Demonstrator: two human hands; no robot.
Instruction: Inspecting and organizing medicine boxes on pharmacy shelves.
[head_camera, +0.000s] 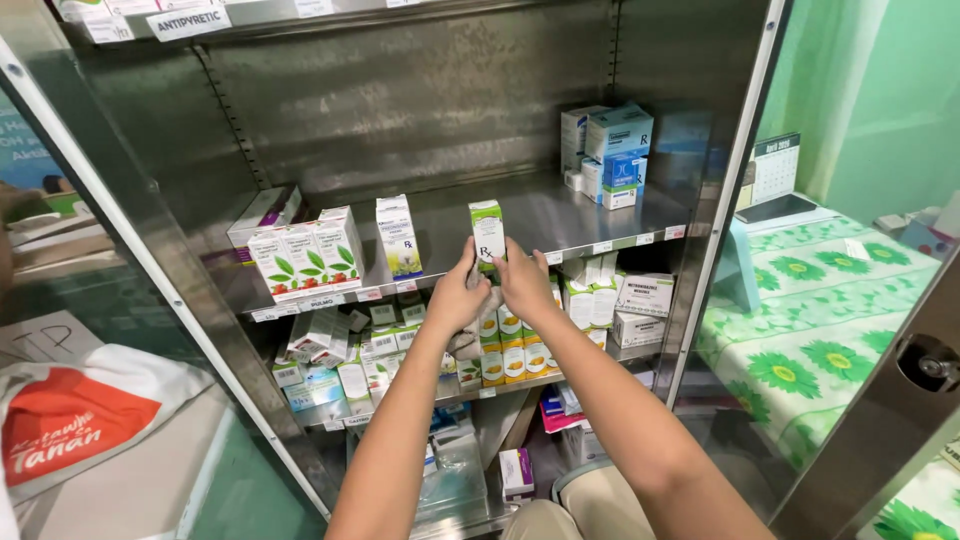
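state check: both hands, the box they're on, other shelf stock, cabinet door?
left hand: gripping the green-and-white box from its left side
right hand: gripping the same box from its right
green-and-white box: upright on the steel shelf
leaf-print boxes: upright, in a row
blue-and-white boxes: stacked at back right
cabinet door: open

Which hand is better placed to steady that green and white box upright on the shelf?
Probably the right hand: its fingers reach higher up the box; the left hand touches only its lower edge.
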